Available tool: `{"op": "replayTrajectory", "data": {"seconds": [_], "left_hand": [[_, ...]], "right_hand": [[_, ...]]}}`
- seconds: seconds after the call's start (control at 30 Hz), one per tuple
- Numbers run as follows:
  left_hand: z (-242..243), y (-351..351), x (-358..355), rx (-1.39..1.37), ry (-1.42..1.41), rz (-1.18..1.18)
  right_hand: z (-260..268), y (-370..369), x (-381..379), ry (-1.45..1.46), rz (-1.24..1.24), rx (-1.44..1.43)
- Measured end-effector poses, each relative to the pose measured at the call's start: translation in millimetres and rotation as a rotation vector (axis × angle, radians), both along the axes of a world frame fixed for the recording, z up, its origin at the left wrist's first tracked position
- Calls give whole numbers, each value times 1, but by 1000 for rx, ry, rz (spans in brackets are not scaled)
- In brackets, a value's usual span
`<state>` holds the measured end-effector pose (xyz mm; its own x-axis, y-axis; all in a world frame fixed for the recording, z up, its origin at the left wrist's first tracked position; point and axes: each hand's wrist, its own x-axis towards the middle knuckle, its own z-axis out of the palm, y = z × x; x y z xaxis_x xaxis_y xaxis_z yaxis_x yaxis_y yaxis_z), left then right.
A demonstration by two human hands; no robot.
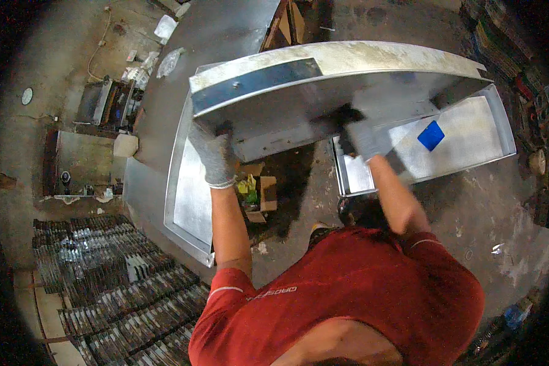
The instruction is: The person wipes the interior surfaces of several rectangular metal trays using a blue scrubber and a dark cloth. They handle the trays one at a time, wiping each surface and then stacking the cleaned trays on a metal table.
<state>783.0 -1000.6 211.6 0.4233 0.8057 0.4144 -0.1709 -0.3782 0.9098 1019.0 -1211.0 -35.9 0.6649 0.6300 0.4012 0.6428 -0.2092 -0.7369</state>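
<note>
A long sheet-metal housing (pixel 274 119) stands before me, its rim worn whitish with a blue-grey strip at the left. My left hand (pixel 215 158), in a grey knit glove, grips its left end; the fingertips are partly lost in shadow. Inside the housing, my gloved right hand (pixel 365 139) is blurred by motion. It holds a dark tool (pixel 338 115), whose kind the blur does not settle. Flanged metal panels lie beneath the housing: a left panel (pixel 190 192), and a right panel (pixel 471 123) with a blue square piece (pixel 431 136) on it.
Under the work, an open cardboard box (pixel 268 192) holds yellow and green items. A grey metal tabletop (pixel 160 123) extends at the left. Rows of stacked metal parts (pixel 132 293) fill the lower left. Clear plastic bags (pixel 169 62) lie near the table's far edge.
</note>
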Motion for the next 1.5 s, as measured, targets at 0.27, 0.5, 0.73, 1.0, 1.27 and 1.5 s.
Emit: {"op": "replayTrajectory", "data": {"seconds": [0.27,0.5,0.73,1.0,1.27,1.5], "left_hand": [[16,-22,17,320,132,21],[13,-4,5,398,89,12],[17,-5,9,336,29,3],[53,-14,3,243,53,-43],[51,-41,7,253,173,-34],[28,-24,-12,-93,-145,0]], "right_hand": [[76,174,-153,674,565,362],[118,147,-107,74,876,-61],[104,157,-113,249,866,48],[24,25,-114,572,303,-177],[-11,72,-134,521,97,201],[76,88,-186,-21,369,-35]]}}
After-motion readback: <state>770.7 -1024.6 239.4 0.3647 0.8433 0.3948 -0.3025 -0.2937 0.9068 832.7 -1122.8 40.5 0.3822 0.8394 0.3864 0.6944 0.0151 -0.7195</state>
